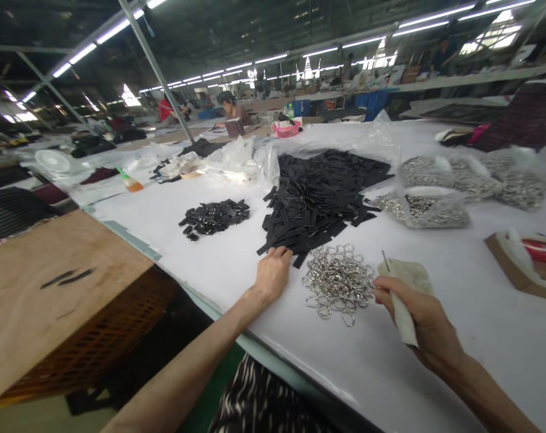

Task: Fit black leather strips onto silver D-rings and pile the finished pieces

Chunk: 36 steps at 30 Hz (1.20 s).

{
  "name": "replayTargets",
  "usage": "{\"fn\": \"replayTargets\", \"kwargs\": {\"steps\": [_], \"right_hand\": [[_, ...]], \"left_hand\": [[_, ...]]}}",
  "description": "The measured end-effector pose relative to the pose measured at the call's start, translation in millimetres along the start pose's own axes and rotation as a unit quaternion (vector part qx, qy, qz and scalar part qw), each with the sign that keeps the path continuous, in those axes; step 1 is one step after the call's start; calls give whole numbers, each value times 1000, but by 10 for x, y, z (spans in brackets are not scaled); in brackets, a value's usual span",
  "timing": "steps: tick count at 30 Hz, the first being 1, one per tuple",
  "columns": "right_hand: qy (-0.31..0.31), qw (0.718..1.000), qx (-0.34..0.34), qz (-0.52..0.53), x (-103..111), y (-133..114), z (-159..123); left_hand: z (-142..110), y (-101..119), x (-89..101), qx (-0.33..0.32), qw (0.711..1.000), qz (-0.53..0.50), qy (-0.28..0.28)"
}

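Observation:
My left hand [273, 275] reaches to the near edge of a large pile of black strips [318, 192]; its fingers are bent closed over a black strip there, with the fingertips partly hidden. In my right hand [417, 310] is a tool with a thick off-white handle [404, 325] and a thin dark tip pointing up. The thumb and forefinger of that hand are beside a heap of silver metal rings [338, 276]. Just behind it lies a flat yellowish pad [411, 273]. Further left sits a smaller pile of black strip pieces with metal showing [215, 216].
Clear bags of metal rings [435, 207] stand at the right, near a cardboard box [521, 264] with a red object. Crumpled plastic [241, 162], an orange-filled bottle [131, 182] and a pink basket [286, 128] lie farther back. A co-worker [234, 111] sits beyond; a wooden board [52, 300] is at left.

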State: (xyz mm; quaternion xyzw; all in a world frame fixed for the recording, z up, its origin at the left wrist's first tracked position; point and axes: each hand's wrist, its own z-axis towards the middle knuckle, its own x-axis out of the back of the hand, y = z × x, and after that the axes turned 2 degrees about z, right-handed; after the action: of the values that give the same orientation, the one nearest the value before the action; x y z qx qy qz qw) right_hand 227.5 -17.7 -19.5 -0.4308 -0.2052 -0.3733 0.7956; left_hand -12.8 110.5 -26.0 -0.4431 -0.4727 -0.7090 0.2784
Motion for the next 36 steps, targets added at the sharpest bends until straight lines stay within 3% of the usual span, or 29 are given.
{"fn": "replayTargets", "kwargs": {"steps": [5, 10, 13, 21, 26, 31, 36], "right_hand": [[-15, 998, 57, -20, -1, 9, 16], [-32, 998, 44, -19, 5, -13, 10], [-55, 998, 29, -14, -7, -27, 2], [-39, 998, 47, 4, -30, -93, 18], [-62, 997, 43, 9, -58, -85, -18], [-144, 989, 41, 10, -156, -155, -46], [-214, 969, 82, -87, -216, -281, -44]], "left_hand": [[-33, -12, 53, -24, 997, 75, -25], [-371, -11, 187, -57, 994, 81, -43], [-443, 22, 236, -55, 993, 97, -29], [-14, 130, 137, -107, 981, 127, -96], [9, 73, 70, -128, 978, 116, -116], [-3, 37, 73, -121, 986, 82, -86], [-68, 114, 168, -61, 997, 42, -2]]}}
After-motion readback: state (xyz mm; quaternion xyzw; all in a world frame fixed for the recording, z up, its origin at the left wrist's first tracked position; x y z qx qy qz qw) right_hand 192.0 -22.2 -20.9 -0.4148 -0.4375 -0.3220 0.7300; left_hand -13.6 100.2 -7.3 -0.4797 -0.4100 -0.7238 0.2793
